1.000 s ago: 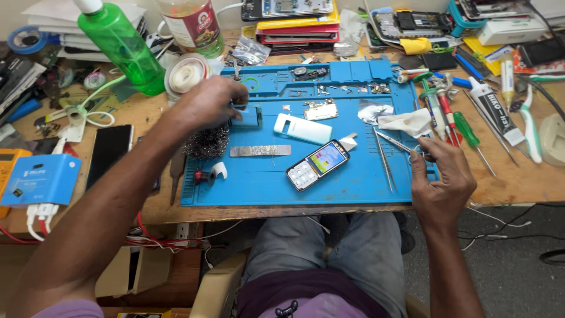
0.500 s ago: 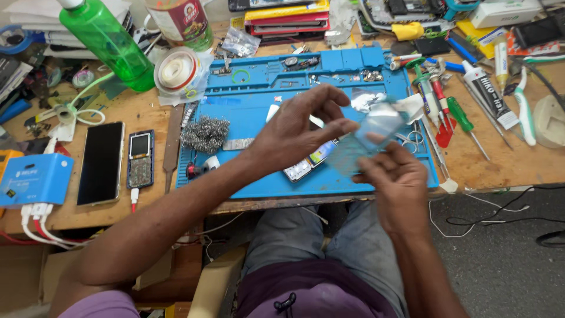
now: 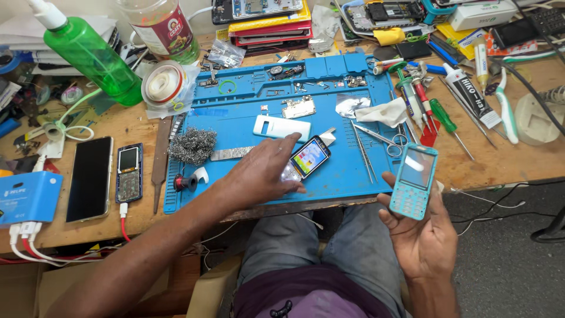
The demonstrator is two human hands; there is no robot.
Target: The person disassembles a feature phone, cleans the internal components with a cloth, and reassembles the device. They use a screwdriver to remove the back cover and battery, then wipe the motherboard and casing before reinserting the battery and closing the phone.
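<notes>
Since half a second ago the two hands have parted: the left hand (image 3: 259, 176) has dropped back onto the blue mat (image 3: 235, 115), and the right hand (image 3: 421, 232) has drawn off to the right, past the counter (image 3: 488, 162) edge, above the lap.

Right hand holds a turquoise phone front (image 3: 414, 181) — a keypad shell with a clear window — upright, propped in the curled fingers (image 3: 391, 221) and thumb, its face toward the camera. Left hand lies palm down with its fingers (image 3: 288, 147) loosely spread, the fingertips touching a small phone with a lit screen (image 3: 309, 156) that lies on the mat; whether it grips the phone I cannot tell.

Just above that phone lies a white phone back cover (image 3: 281, 127). To the left sit a wad of steel wool (image 3: 192, 145) and a flat metal strip (image 3: 231, 153). Tweezers and scissors (image 3: 376, 141) lie between the lit phone and the mat's right edge, and a crumpled white cloth (image 3: 382, 112) lies above them.

Off the mat, at the left of the counter — a black smartphone (image 3: 89, 178) beside a small keypad phone (image 3: 128, 172), a green bottle (image 3: 88, 53) behind them.
</notes>
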